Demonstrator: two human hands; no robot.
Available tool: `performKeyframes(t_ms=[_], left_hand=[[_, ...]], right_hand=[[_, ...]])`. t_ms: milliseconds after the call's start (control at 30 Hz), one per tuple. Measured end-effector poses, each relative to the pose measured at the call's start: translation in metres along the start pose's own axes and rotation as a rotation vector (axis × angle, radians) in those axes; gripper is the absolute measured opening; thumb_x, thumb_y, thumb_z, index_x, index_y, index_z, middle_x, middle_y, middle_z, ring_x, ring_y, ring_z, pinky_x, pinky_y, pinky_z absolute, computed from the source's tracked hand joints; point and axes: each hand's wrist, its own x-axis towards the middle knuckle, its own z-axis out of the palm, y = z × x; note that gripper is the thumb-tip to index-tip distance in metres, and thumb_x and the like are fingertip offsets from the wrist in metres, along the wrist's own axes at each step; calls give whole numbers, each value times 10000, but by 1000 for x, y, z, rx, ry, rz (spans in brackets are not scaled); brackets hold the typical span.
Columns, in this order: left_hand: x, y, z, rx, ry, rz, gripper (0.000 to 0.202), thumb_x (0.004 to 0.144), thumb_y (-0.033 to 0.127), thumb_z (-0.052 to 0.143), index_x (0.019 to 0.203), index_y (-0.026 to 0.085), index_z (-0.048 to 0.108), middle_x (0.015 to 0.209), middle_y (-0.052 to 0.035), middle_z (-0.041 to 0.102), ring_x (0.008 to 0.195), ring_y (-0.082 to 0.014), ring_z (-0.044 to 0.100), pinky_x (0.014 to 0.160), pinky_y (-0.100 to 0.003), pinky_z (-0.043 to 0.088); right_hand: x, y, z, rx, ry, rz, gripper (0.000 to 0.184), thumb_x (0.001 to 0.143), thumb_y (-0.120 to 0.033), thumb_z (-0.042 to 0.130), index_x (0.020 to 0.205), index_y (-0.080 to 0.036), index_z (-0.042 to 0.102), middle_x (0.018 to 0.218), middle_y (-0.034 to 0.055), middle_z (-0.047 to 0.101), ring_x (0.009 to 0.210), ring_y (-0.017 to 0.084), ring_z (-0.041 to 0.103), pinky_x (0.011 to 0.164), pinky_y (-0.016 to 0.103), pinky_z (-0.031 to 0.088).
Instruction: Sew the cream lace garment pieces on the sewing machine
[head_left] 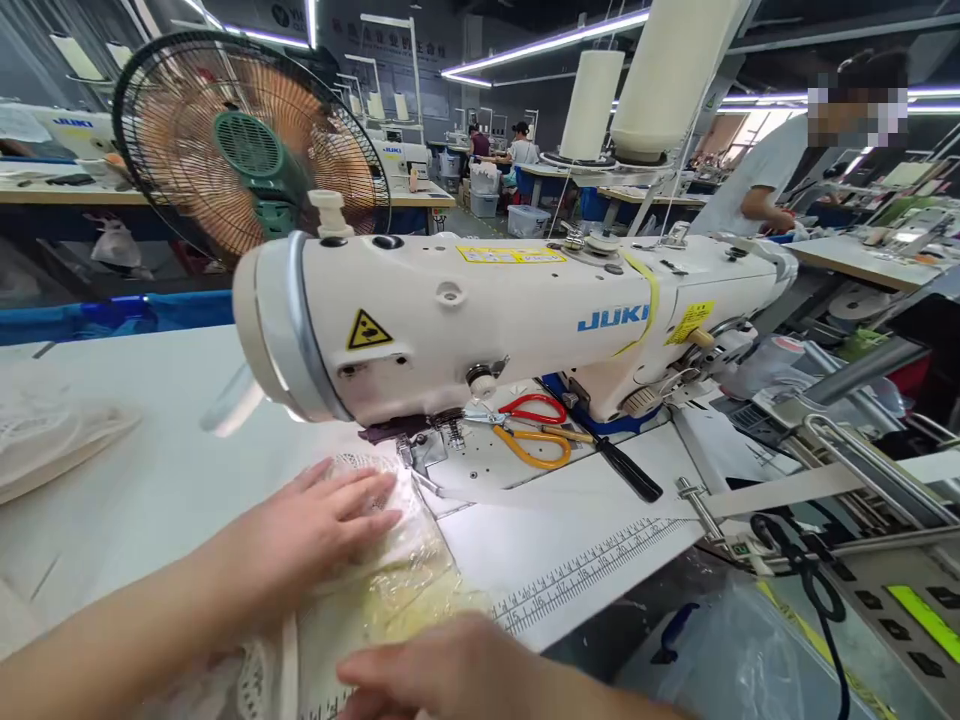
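Observation:
My left hand point(330, 515) lies flat, fingers stretched out, on white lace fabric point(401, 500) in front of the presser foot point(409, 452) of a white sewing machine point(420, 330). A shiny clear film over a pale yellow piece point(409, 590) runs from that fabric toward me. Over its near end, my right hand point(450, 665) is blurred, with its fingers curled in. What those fingers hold is hidden below them. Scissors with one red and one orange handle point(534, 450) rest on the machine bed, beside a black-handled screwdriver point(628, 470).
More white fabric point(52, 440) lies at the left of the table. A printed ruler scale point(592, 565) runs along its front edge. Behind the machine stands a large fan point(255, 145); thread cones point(589, 105) rise above. A metal tape guide point(705, 510) is at right. Another person point(765, 180) works beyond.

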Motion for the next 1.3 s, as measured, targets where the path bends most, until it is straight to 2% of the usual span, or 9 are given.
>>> performKeyframes(t_ms=[100, 167, 300, 467, 600, 800, 1000, 1200, 1300], left_hand=[[-5, 26, 10, -83, 64, 118, 507, 868, 149, 479, 1347, 252, 610, 1404, -75, 642, 1284, -264, 613, 1153, -521, 430], [-8, 48, 15, -113, 164, 76, 538, 857, 94, 417, 1347, 216, 601, 1368, -77, 669, 1271, -222, 622, 1192, -462, 398], [-14, 75, 22, -108, 262, -44, 435, 948, 153, 384, 1314, 202, 614, 1292, -86, 717, 1250, -219, 630, 1190, -434, 412], [-13, 65, 26, -165, 241, -6, 535, 940, 294, 491, 1474, 257, 482, 1349, -61, 681, 1265, -274, 606, 1192, -493, 391], [-7, 48, 22, -185, 238, 61, 490, 951, 286, 473, 1438, 254, 521, 1291, -71, 707, 1224, -269, 622, 1191, -498, 374], [5, 26, 11, -233, 219, 152, 454, 923, 192, 465, 1367, 236, 548, 1256, -84, 714, 1153, -251, 646, 1157, -493, 391], [16, 7, 7, -237, 261, 224, 392, 897, 110, 476, 1259, 194, 602, 1210, -97, 721, 1090, -237, 640, 1071, -432, 450], [27, -10, 12, -187, 375, 317, 333, 912, 92, 490, 1210, 136, 634, 1137, -131, 725, 1024, -259, 623, 937, -420, 512], [31, -18, 13, -173, 376, 320, 329, 922, 92, 483, 1213, 138, 630, 1126, -128, 723, 1016, -259, 618, 915, -417, 513]], right_hand=[[2, -7, -34, -604, 90, -35, 399, 946, -258, 455, 1268, -123, 649, 987, 143, 706, 882, 237, 627, 824, 359, 503], [10, -8, -51, -959, 69, 24, 431, 898, -133, 479, 1299, -176, 630, 1033, 124, 679, 904, 235, 594, 759, 335, 475], [17, -3, -64, -1227, -77, 92, 336, 810, -68, 587, 1096, -214, 684, 1039, 73, 641, 915, 216, 552, 704, 290, 405], [9, 8, -62, -1307, -74, -11, 323, 851, -72, 564, 1130, -207, 655, 1002, 63, 634, 918, 205, 526, 744, 298, 392], [11, 8, -61, -1347, -92, -13, 283, 888, -111, 541, 1142, -193, 637, 1001, 64, 637, 909, 207, 534, 738, 311, 397], [27, 1, -62, -1380, -143, 37, 254, 885, -88, 505, 1081, -184, 635, 881, 68, 626, 843, 216, 588, 632, 317, 369], [44, -11, -61, -1328, -255, 195, 317, 903, -123, 535, 1212, -145, 602, 811, 70, 680, 752, 227, 675, 506, 310, 354], [62, -28, -55, -1340, -395, 455, 773, 858, -104, 595, 1568, -110, 288, 828, 85, 739, 748, 272, 723, 519, 334, 461], [70, -29, -52, -1355, -415, 530, 877, 852, -123, 625, 1607, -109, 180, 823, 109, 752, 737, 283, 728, 554, 350, 502]])
